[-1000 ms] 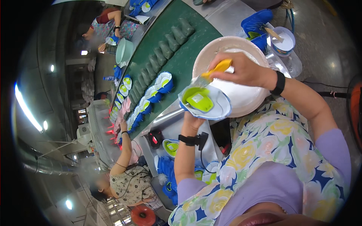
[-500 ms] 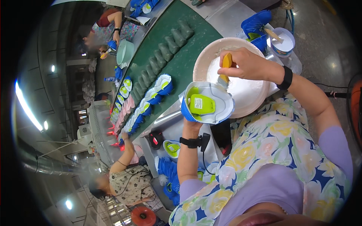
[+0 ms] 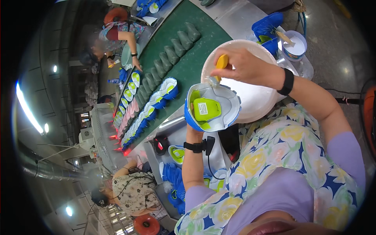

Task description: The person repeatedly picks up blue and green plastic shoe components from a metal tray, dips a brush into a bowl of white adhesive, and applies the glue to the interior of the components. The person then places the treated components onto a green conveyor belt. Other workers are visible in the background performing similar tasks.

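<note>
One head-worn fisheye camera looks down from close above both hands (image 3: pixel 247 69)

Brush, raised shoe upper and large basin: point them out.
Brush (image 3: pixel 222 62): head view, on its yellow handle.
Shoe upper (image 3: pixel 226 103): head view, on its white part.
Large basin (image 3: pixel 259 48): head view, on its far inner wall.

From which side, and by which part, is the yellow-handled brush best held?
Probably by its yellow handle, from the right, as the right hand grips it: the handle points away from the blue shoe upper, the bristle end toward it.
</note>
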Action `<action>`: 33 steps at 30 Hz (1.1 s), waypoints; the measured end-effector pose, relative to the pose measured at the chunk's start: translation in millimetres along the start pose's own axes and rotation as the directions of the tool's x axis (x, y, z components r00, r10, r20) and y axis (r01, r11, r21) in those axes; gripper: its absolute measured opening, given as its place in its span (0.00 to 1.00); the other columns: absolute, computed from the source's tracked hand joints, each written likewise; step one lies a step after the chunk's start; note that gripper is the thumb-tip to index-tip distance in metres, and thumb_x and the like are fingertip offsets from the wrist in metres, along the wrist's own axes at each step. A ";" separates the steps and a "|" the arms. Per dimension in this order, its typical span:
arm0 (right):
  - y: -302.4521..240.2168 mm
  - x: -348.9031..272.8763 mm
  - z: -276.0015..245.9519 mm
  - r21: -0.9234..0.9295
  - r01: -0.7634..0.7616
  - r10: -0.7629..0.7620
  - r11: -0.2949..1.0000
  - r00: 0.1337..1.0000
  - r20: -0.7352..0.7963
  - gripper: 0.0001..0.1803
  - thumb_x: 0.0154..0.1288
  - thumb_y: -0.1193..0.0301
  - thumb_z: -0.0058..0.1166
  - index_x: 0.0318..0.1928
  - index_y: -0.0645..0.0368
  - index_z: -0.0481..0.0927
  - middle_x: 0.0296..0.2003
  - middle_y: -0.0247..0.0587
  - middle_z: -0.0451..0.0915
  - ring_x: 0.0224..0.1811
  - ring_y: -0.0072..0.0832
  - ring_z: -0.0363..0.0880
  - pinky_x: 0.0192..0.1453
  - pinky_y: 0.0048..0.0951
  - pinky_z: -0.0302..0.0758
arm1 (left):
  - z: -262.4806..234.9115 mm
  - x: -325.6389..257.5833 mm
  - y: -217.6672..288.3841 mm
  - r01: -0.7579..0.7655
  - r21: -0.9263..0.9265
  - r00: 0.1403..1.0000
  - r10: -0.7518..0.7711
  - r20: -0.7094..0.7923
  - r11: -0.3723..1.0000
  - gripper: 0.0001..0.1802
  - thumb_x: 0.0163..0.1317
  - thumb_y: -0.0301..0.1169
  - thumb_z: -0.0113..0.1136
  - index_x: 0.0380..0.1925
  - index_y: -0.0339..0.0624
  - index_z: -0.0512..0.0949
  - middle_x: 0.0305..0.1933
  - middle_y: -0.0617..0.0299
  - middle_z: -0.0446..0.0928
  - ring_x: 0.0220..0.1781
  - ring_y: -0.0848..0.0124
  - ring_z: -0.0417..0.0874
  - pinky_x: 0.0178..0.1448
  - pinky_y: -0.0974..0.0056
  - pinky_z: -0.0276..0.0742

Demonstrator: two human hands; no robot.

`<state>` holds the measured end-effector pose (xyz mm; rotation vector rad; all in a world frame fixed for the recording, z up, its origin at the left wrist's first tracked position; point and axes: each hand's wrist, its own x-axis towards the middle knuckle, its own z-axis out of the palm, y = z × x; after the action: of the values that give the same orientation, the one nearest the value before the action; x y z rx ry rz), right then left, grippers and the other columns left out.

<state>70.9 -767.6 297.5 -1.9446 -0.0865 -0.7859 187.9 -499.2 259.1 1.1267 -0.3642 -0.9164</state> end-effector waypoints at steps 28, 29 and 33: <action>49.3 -30.8 -2.2 0.199 -0.709 0.694 0.677 0.704 0.148 0.07 0.66 0.72 0.58 0.37 0.61 0.74 0.28 0.35 0.78 0.26 0.17 0.78 0.29 0.17 0.73 | -262.6 157.2 -20.7 0.448 0.705 0.608 0.391 -0.691 0.549 0.32 0.62 0.18 0.45 0.68 0.45 0.56 0.42 0.49 0.80 0.41 0.58 0.84 0.41 0.57 0.82; 52.7 -31.8 -2.6 0.215 -0.716 0.703 0.664 0.696 0.148 0.06 0.67 0.72 0.57 0.37 0.61 0.74 0.28 0.35 0.78 0.26 0.17 0.78 0.29 0.17 0.73 | -271.8 133.4 -15.0 0.386 0.806 0.587 0.554 -0.590 0.448 0.32 0.61 0.19 0.48 0.67 0.42 0.58 0.41 0.48 0.80 0.43 0.56 0.83 0.44 0.56 0.80; 63.5 -48.2 -17.7 0.221 -0.688 0.681 0.692 0.723 0.119 0.08 0.72 0.68 0.53 0.38 0.59 0.74 0.28 0.33 0.76 0.26 0.16 0.75 0.30 0.17 0.72 | -264.8 9.4 47.0 0.433 0.900 0.362 0.903 -0.231 0.057 0.30 0.55 0.25 0.57 0.61 0.33 0.66 0.49 0.44 0.78 0.56 0.50 0.77 0.60 0.52 0.71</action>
<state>48.5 -801.2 226.5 -1.5585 0.4902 -0.2197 391.5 -338.2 187.8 2.5193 -0.2595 0.9015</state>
